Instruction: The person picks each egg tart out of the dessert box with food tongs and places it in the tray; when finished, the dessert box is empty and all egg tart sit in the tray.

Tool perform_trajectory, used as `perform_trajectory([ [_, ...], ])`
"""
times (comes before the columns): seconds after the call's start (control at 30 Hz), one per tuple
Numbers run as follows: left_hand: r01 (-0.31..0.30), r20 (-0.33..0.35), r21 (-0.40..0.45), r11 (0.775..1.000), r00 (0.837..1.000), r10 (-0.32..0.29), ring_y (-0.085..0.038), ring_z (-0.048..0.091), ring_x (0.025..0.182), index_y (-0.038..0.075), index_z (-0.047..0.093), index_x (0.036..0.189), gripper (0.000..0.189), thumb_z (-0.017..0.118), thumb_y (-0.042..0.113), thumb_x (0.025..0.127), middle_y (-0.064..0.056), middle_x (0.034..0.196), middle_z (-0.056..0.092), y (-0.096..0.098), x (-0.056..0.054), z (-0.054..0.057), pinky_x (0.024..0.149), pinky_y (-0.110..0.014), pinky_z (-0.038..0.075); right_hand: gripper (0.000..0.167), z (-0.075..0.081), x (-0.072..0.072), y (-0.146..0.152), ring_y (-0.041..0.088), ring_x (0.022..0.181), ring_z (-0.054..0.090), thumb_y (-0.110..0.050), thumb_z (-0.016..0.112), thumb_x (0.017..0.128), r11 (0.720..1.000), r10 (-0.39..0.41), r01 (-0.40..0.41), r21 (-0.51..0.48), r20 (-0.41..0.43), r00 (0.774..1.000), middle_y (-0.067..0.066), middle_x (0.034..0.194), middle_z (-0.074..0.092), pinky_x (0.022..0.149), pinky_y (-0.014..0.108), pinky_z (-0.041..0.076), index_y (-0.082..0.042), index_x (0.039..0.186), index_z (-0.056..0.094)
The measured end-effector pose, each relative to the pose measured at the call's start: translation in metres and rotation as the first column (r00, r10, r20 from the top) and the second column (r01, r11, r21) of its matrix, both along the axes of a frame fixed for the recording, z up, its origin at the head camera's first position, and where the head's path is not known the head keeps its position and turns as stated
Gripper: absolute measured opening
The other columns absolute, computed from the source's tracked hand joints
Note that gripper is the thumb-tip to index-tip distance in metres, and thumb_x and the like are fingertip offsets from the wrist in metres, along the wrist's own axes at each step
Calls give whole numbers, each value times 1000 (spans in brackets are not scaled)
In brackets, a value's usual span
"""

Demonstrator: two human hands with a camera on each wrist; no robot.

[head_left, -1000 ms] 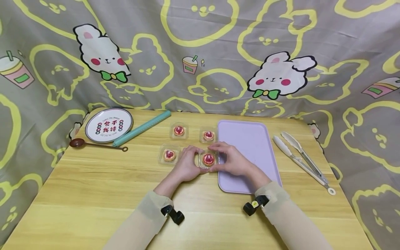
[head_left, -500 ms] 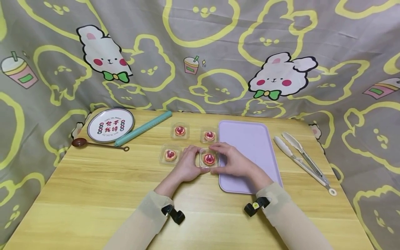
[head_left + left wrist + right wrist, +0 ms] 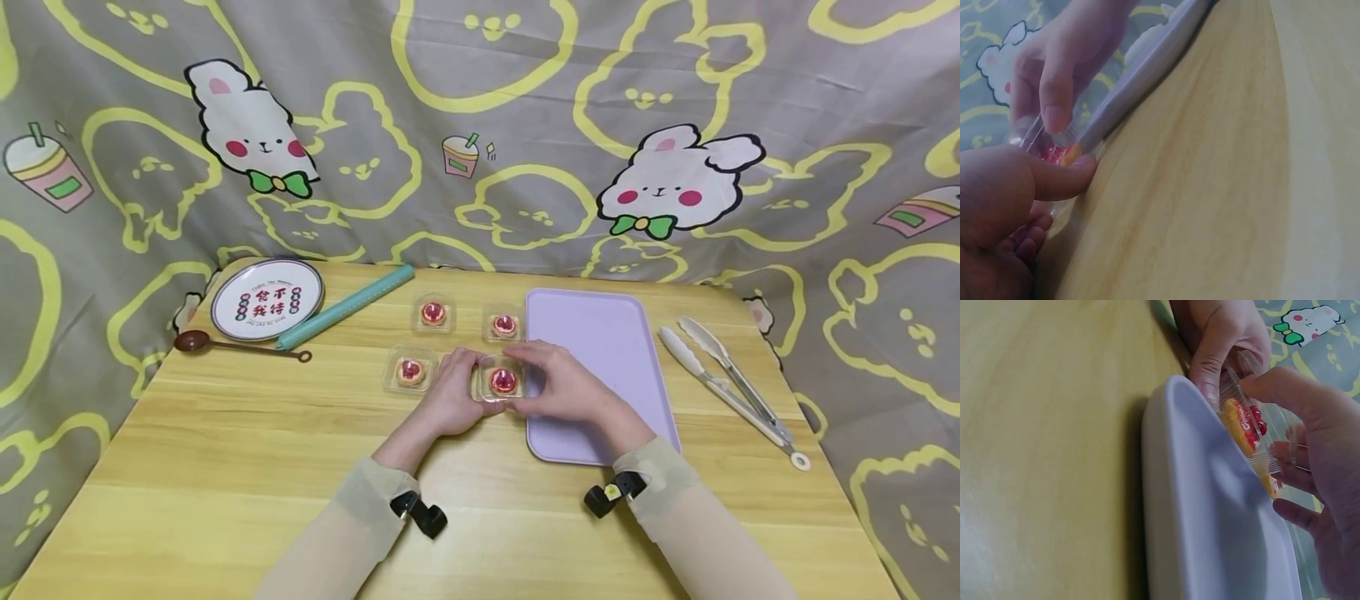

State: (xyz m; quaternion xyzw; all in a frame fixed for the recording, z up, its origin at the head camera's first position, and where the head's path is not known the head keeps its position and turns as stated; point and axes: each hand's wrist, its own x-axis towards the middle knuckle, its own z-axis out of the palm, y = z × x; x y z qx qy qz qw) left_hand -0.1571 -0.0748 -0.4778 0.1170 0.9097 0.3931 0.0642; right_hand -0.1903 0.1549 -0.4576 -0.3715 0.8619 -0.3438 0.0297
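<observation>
In the head view, a clear plastic box [image 3: 487, 367] with a red-topped tart [image 3: 503, 381] inside is held between both hands, beside the left edge of a lilac tray [image 3: 592, 333]. My left hand [image 3: 448, 393] grips its left side, with the thumb along the near side in the left wrist view. From the right, my right hand [image 3: 561, 385] holds the box, its thumb [image 3: 1272, 387] against the clear plastic in the right wrist view. The fingers partly cover the box, and how far its lid is closed cannot be made out.
Three more boxed tarts stand near: a front-left box [image 3: 410, 371], a back-left box [image 3: 433, 313] and a back-right box [image 3: 503, 324]. Leftward lie a plate [image 3: 266, 300], a teal stick-like roll [image 3: 345, 308] and a brown spoon [image 3: 240, 346]. Tongs [image 3: 731, 387] lie right of the tray.
Both hands stay around the same box with hardly any movement. The head view has shifted slightly, so everything appears a little farther right.
</observation>
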Motion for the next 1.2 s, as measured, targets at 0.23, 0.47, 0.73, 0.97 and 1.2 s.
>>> perform_trajectory([
  [0.23, -9, -5, 25, 1000, 1000, 9, -32, 51, 131, 7, 60, 137, 77, 98, 31, 75, -9, 135, 56, -2, 2, 0, 116, -49, 39, 79, 3, 2, 2, 34, 136, 56, -29, 95, 78, 999, 19, -19, -45, -3, 1000, 17, 144, 63, 117, 53, 40, 3, 142, 63],
  [0.47, -13, 4, 32, 999, 1000, 13, -33, 50, 134, 5, 54, 145, 84, 97, 31, 77, -11, 139, 54, -5, 2, -1, 116, -49, 39, 78, 7, 4, 5, 32, 133, 59, -26, 96, 78, 997, 11, -12, -83, -8, 1000, 14, 143, 63, 114, 52, 43, 0, 144, 62],
  [0.73, -15, 14, 75, 997, 1000, 14, -34, 47, 137, 3, 42, 156, 100, 97, 32, 77, -16, 144, 49, -8, 5, 4, 118, -50, 37, 76, 14, 6, 8, 28, 123, 64, -26, 95, 80, 994, 11, -10, -106, 4, 1000, 9, 142, 64, 106, 50, 51, -4, 146, 62],
  [0.97, 27, -39, 136, 990, 999, -22, -36, 39, 146, 12, 31, 164, 115, 98, 40, 75, -15, 159, 36, -15, 12, 23, 117, -58, 36, 76, 26, 11, 9, 28, 123, 64, -25, 95, 81, 990, 15, -14, -138, 11, 1000, 8, 141, 64, 104, 50, 53, -4, 147, 62],
  [1.2, 211, -161, 208, 955, 970, -180, -21, 49, 137, 22, 36, 165, 100, 92, 40, 84, -6, 154, 52, -24, 17, 47, 109, -47, 47, 78, 43, 18, 9, 37, 118, 66, -18, 97, 79, 972, 56, -59, -229, -18, 998, 15, 136, 66, 101, 47, 54, 0, 146, 61],
])
